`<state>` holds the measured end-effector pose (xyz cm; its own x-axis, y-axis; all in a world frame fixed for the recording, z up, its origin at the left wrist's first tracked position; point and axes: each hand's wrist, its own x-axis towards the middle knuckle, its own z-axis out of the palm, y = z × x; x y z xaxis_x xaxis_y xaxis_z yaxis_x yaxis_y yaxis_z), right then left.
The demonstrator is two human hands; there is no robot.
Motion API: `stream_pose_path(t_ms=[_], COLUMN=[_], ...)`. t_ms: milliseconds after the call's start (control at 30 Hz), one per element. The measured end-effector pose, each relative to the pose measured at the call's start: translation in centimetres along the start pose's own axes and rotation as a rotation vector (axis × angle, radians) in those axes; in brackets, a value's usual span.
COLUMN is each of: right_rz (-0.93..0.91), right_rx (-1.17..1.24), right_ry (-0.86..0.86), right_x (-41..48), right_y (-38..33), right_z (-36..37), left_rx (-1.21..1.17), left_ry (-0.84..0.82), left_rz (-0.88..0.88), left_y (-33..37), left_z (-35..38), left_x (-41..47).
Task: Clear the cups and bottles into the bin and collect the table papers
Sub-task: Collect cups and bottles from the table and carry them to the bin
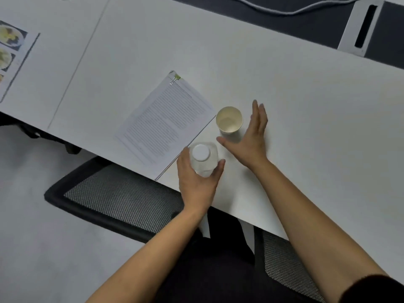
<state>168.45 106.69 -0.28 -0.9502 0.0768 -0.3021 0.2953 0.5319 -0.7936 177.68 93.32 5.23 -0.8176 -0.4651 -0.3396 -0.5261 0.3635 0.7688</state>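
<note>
A clear plastic bottle with a white cap point(202, 157) stands near the table's front edge, and my left hand point(196, 182) is wrapped around its body. Just beyond it an empty paper cup point(229, 120) stands upright. My right hand point(251, 138) is spread open beside the cup on its right, thumb reaching under it, apart from the cup wall. A clipped stack of printed papers point(166, 121) lies left of the cup and bottle, held by a binder clip point(175, 79) at its far corner.
The white table point(306, 127) runs across the view. A sheet with food pictures point(11, 51) lies at the far left. A black mesh chair point(113, 193) stands below the front edge. A white slotted box point(363, 27) sits at the back right.
</note>
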Motion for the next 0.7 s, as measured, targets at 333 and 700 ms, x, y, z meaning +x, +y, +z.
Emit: stream_pose_path(t_ms=[333, 700], right_rz=[0.145, -0.075], right_rx=[0.026, 0.254], right_ry=[-0.038, -0.176], right_x=[-2.5, -14.6], right_y=[-2.8, -13.7], right_z=[-0.5, 6.2], left_rx=[-0.106, -0.275], left_ry=[-0.047, 0.392], left_rz=[-0.056, 0.015], left_y=[0.6, -3.6], left_z=[-5.6, -26.5], left_x=[3.1, -3.4])
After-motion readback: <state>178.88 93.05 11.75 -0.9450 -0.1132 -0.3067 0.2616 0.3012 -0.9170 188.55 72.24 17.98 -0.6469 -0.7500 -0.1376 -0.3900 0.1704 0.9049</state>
